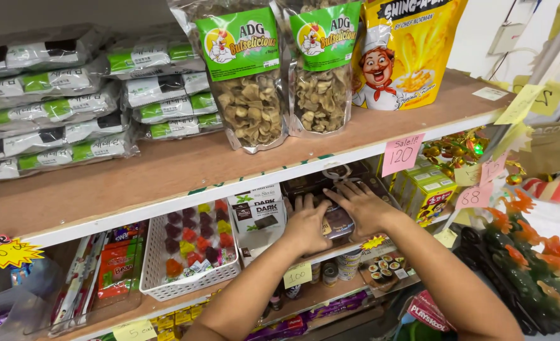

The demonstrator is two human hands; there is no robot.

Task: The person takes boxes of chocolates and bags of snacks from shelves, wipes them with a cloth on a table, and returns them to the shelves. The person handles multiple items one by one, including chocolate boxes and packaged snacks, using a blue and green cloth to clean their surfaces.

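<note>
I had both hands on the middle shelf, my left hand (305,224) flat and spread over the dark packets (338,222), my right hand (362,205) pressing on them from the far side, neither one clenched. The packets sat just right of the white dark-chocolate boxes (258,215). They looked nearly squared up; the row seemed only partly tidied.

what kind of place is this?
Most likely a small grocery or snack shop. Wooden shelves carry bagged snacks and a white basket of coloured sweets, with handwritten price tags on the edges. Both hands rest on dark packets on the second shelf.
</note>
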